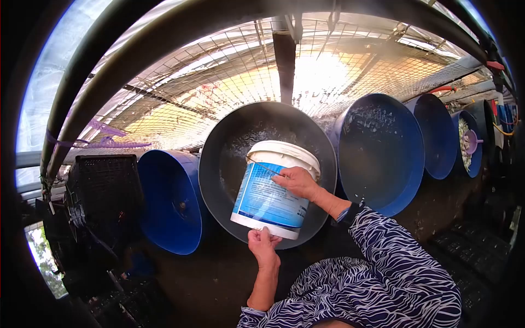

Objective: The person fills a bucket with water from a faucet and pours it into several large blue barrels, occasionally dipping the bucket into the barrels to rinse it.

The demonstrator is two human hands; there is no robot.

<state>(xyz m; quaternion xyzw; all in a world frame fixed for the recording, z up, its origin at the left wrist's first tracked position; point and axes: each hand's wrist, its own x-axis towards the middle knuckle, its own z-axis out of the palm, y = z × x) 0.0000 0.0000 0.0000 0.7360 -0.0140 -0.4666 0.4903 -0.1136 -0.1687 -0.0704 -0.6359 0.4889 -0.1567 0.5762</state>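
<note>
A white plastic bucket (273,191) with a blue printed label is tipped away from me over a large dark tub (213,202). My right hand (298,183) is closed around the bucket's thin wire handle, which lies against the label. At the bucket's bottom rim, my left hand (264,244) grips the base with its fingers pinched. The bucket's mouth faces the far side of the tub, so its inside is hidden. Behind it, rippled, splashing liquid shows in the tub.
Blue tubs stand on both sides: one at the left (169,213), a liquid-filled one (383,153) at the right, and more beyond. A purple scoop (471,141) sits in the far-right tub. Black crates (104,186) are stacked left; wire mesh (229,71) rises behind.
</note>
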